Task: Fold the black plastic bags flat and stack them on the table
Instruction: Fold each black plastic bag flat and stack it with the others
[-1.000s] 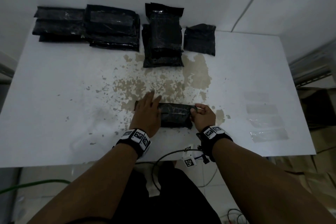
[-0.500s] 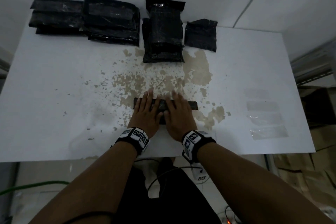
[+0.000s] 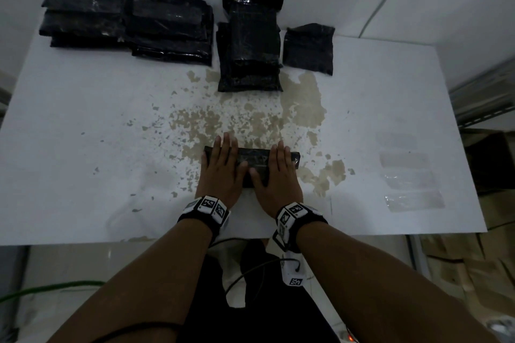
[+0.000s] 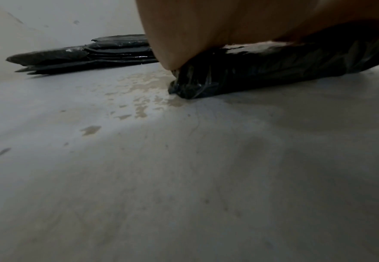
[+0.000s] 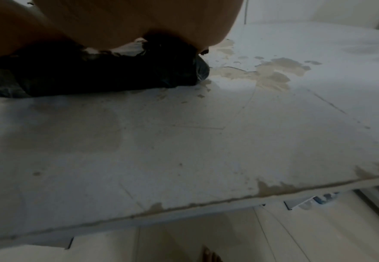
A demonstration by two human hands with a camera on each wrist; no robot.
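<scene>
Black folded plastic bag (image 3: pixel 252 159) on white table (image 3: pixel 83 147) pinned under flat left hand (image 3: pixel 221 172) and right hand (image 3: pixel 278 175), fingers straight, gripping nothing; slick plastic may spring open once released.

Clear plastic strips (image 3: pixel 409 175) lie along the right side; cardboard boxes (image 3: pixel 471 267) sit on the floor beyond

No readable text shows anywhere; the wristbands (image 3: pixel 209 205) carry only black-and-white square marker patterns.
</scene>
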